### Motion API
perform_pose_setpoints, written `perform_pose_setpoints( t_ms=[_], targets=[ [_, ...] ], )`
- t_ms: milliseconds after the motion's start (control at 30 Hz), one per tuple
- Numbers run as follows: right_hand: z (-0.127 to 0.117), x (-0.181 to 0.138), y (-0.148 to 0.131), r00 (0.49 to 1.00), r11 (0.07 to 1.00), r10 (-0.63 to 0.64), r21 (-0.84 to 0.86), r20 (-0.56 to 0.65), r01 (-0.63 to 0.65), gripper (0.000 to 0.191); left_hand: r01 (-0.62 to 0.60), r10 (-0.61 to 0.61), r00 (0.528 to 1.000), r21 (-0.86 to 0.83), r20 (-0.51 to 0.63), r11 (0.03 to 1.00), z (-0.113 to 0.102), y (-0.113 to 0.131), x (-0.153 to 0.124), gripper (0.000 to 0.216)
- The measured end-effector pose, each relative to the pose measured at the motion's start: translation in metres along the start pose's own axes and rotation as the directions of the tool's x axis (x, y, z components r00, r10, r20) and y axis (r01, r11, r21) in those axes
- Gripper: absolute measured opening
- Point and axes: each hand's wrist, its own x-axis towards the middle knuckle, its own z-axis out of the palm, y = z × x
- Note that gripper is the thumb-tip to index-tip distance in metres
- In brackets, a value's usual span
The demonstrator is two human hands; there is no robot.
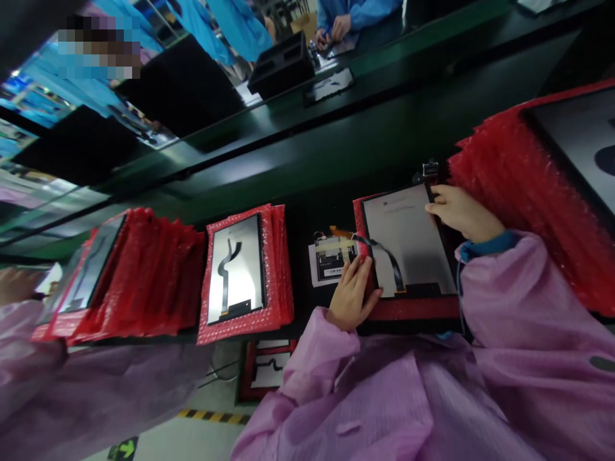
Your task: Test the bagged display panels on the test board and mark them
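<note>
A grey display panel (413,243) with a black flex cable (390,257) lies on a red bubble-wrap sheet (413,309) in front of me. My left hand (353,293) rests with fingers stretched flat on the panel's near left edge, beside a small circuit board (330,259) with tape on it. My right hand (461,211) has its fingers curled over the panel's far corner, holding it. Both my sleeves are pink.
A second panel (237,269) lies on a stack of red bubble wrap (279,269) to the left, with another red stack (154,275) beyond. A large red stack (519,192) stands at right. A neighbour's pink sleeve (72,384) is at left. A green conveyor (336,147), black trays (283,64) and blue-coated workers (355,13) lie beyond.
</note>
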Motion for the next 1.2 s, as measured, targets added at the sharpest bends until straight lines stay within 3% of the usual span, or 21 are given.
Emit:
perform_pose_setpoints(
  t_ms=[100, 200, 300, 367, 400, 500, 600, 800, 1200],
  targets=[
    [0.006, 0.0, 0.002, 0.985, 0.985, -0.088, -0.162, -0.151, 0.064, 0.03, -0.013, 0.016, 0.999, 0.096, -0.031, 0.995, -0.002, 0.004, 0.002, 0.057],
    [0.024, -0.008, -0.009, 0.909, 0.919, -0.339, -0.292, -0.242, 0.265, 0.032, -0.062, 0.099, 0.969, 0.167, -0.227, 0.984, -0.012, 0.002, 0.011, 0.042],
    [0.053, -0.016, -0.023, 0.829, 0.824, -0.559, -0.112, 0.0, 0.555, 0.03, -0.075, 0.15, 0.877, 0.177, -0.457, 0.981, -0.029, -0.008, 0.033, 0.021],
    [0.071, -0.018, -0.028, 0.765, 0.776, -0.631, 0.069, 0.134, 0.628, 0.024, -0.036, 0.128, 0.829, 0.177, -0.545, 0.984, -0.038, -0.019, 0.053, 0.021],
    [0.078, -0.019, -0.028, 0.749, 0.765, -0.644, 0.127, 0.156, 0.632, 0.021, -0.011, 0.102, 0.827, 0.166, -0.553, 0.986, -0.041, -0.026, 0.062, 0.024],
    [0.091, -0.021, -0.027, 0.758, 0.768, -0.639, 0.182, 0.135, 0.614, 0.015, 0.009, 0.034, 0.902, 0.099, -0.429, 0.995, -0.042, -0.044, 0.081, 0.03],
    [0.094, -0.023, -0.025, 0.764, 0.775, -0.63, 0.173, 0.136, 0.608, 0.016, -0.071, 0.083, 0.955, 0.052, -0.283, 0.996, -0.039, -0.054, 0.084, 0.03],
    [0.102, -0.024, -0.024, 0.77, 0.782, -0.624, 0.12, 0.136, 0.612, 0.009, -0.129, 0.133, 0.971, 0.03, -0.2, 0.991, -0.035, -0.054, 0.08, 0.029],
    [0.103, -0.024, -0.02, 0.753, 0.768, -0.639, 0.074, 0.157, 0.636, 0.011, -0.148, 0.187, 0.947, 0.16, -0.263, 0.976, -0.032, -0.052, 0.081, 0.029]
  ],
)
